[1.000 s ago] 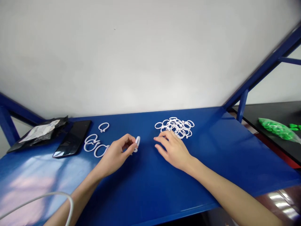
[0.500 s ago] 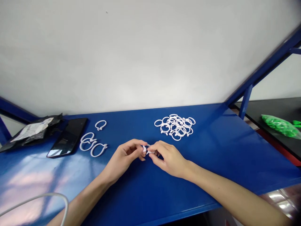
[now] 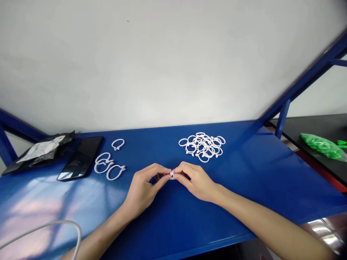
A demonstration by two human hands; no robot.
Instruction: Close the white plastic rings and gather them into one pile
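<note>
Between my fingertips, low over the middle of the blue table, is a small white plastic ring [image 3: 171, 174], mostly hidden by the fingers. My left hand [image 3: 148, 184] pinches it from the left, thumb and forefinger closed. From the other side my right hand [image 3: 193, 180] pinches it too, so both sets of fingertips nearly meet. Beyond my right hand lies a pile of white rings [image 3: 204, 146], each with a small clasp. To the left of my left hand are several loose rings [image 3: 116, 172], some overlapping.
A black phone [image 3: 80, 159] and a black plastic parcel [image 3: 40, 150] with a white label lie at the left. A white cable [image 3: 54, 222] loops at lower left. The wall [image 3: 173, 65] rises behind the blue table [image 3: 244, 162]. A bag of green pieces [image 3: 322, 146] rests on a black surface at right.
My fingertips have come together, bringing the white ring's ends close to each other. The view has shifted slightly; the pile and loose rings lie as before.
</note>
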